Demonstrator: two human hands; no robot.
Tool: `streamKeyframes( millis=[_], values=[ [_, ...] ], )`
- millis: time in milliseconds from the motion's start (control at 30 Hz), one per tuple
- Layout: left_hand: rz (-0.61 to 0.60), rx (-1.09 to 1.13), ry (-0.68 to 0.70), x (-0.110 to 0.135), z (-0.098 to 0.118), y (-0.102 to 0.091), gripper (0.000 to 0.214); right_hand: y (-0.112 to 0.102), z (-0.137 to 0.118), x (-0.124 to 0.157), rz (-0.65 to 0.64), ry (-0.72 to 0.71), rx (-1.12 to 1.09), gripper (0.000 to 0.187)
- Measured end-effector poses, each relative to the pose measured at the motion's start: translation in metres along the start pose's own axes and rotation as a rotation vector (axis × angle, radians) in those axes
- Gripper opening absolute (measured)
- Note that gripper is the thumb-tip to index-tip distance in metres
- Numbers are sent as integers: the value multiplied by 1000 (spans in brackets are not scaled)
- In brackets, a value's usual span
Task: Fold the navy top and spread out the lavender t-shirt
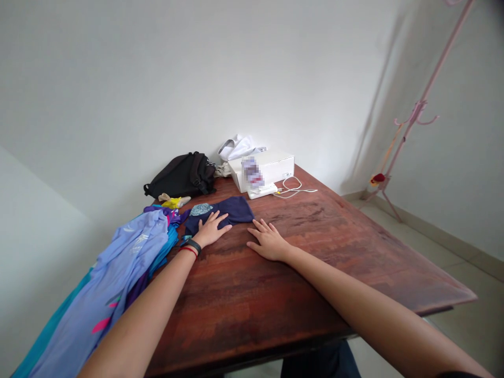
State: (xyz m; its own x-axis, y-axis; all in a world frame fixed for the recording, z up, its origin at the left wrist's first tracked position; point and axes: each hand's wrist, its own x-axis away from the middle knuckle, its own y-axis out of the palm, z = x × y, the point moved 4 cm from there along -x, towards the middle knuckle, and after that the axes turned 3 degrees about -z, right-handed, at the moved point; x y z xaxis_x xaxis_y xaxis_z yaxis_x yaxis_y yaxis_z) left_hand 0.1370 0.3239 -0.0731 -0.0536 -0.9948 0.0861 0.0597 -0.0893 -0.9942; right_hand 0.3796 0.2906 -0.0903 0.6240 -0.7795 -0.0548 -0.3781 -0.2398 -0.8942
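one head-worn camera looks forward and down at a navy cloth (236, 210)

I have two hands on the table, my left hand (212, 229) and my right hand (268, 240), with one black wristband (191, 246) and one red band (188, 251) on my left wrist. One wooden table (315, 247) fills the lower middle. On it are one navy garment (234, 210), one black backpack (181, 176), one white box (271, 165), one blurred object (252, 172), one white cable (293, 189), one white cloth (240, 147), and one yellow item (169, 202). The clothes heap (118, 273) at lower left looks like three or more pieces, though they overlap too much to be sure. One pink coat stand (417, 110) stands at upper right.
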Motion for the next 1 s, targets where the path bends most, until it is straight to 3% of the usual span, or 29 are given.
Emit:
streamKeyframes(
  millis=[167,400,667,867,1000],
  values=[
    [1,-20,31,10,4,-1,68,0,0,0,3,6,-4,62],
    [123,-128,-9,26,22,-5,81,-1,-2,0,5,10,22,63],
    [49,-35,-85,-33,21,-23,75,0,-2,0,0,19,22,63],
    [-1,-8,90,-67,40,-11,73,2,0,0,10,8,42,62],
    [-98,33,49,-81,47,1,83,3,1,-1,-7,20,50,63]
  ],
)
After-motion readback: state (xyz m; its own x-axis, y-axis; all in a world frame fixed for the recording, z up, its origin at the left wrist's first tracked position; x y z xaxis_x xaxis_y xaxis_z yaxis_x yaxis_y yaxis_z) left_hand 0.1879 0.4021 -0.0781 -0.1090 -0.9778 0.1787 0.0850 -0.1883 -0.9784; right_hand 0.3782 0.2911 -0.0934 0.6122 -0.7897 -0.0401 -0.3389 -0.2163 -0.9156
